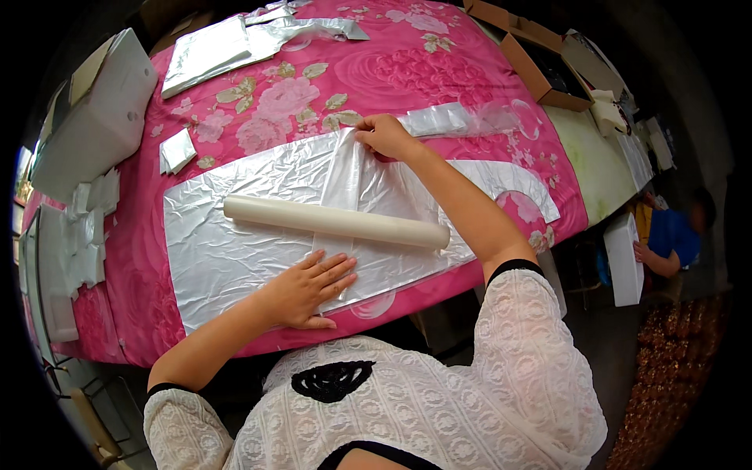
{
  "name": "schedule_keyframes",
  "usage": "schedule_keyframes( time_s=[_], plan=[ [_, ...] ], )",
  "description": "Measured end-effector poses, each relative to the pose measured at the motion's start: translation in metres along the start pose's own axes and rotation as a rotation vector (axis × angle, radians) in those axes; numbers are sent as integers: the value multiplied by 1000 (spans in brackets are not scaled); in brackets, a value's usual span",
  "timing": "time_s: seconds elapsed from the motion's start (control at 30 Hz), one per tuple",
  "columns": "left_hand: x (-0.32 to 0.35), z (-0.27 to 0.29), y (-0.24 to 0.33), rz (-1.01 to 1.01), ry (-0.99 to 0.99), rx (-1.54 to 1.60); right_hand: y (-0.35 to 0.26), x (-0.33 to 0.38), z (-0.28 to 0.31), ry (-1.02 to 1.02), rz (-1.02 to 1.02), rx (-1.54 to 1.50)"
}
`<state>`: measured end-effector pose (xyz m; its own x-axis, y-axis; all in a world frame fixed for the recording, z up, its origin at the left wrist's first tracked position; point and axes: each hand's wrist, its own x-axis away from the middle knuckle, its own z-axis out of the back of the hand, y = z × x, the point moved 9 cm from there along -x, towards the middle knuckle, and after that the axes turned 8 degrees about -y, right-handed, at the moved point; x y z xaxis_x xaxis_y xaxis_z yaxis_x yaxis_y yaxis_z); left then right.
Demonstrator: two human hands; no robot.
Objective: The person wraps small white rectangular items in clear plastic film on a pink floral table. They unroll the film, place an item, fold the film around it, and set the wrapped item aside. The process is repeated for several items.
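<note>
A large silvery-white plastic bag [227, 262] lies spread and wrinkled in front of me, its curved handle end [540, 196] to the right. Across it rests a pale roll or tube [337, 223], slightly slanted. A folded white plastic strip [342, 168] runs beneath the roll from far to near. My left hand [312, 290] presses flat on the near part of the bag, fingers spread, by the strip's near end. At the far edge, my right hand [382, 137] has its fingers closed at the strip's far end; the fingertips are partly hidden.
A pink floral cloth [376, 78] covers the table. Stacked silvery bags [211, 55] lie at the far left, folded packets [178, 151] nearer, and folded plastic [439, 119] beyond my right hand. White foam boxes [98, 117] stand left, cardboard boxes [544, 70] right. Another person [674, 235] is at right.
</note>
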<state>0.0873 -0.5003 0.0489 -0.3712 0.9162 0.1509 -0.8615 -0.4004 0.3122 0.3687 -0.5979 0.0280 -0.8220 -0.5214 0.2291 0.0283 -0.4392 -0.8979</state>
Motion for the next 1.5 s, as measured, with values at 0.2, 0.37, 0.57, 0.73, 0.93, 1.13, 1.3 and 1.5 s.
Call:
schedule_keyframes(
  time_s=[0.2,0.37,0.57,0.73,0.93,1.13,1.3,1.5],
  plan=[
    [-2,-4,3,22,44,19,-71,82,-32,205,330,480],
    [-1,1,6,18,49,3,-76,165,-104,89,507,631],
    [-3,-4,6,-4,85,23,-41,191,-46,189,313,732],
    [2,4,0,-19,166,226,3,208,64,521,103,782],
    [8,18,-6,-6,313,483,1,213,68,427,34,415],
    [-4,0,18,169,156,13,-50,197,-47,19,327,614],
    [-9,-6,26,162,153,39,-47,186,-60,11,425,625],
    [-11,-7,27,177,100,33,3,189,58,432,145,820]
  ],
)
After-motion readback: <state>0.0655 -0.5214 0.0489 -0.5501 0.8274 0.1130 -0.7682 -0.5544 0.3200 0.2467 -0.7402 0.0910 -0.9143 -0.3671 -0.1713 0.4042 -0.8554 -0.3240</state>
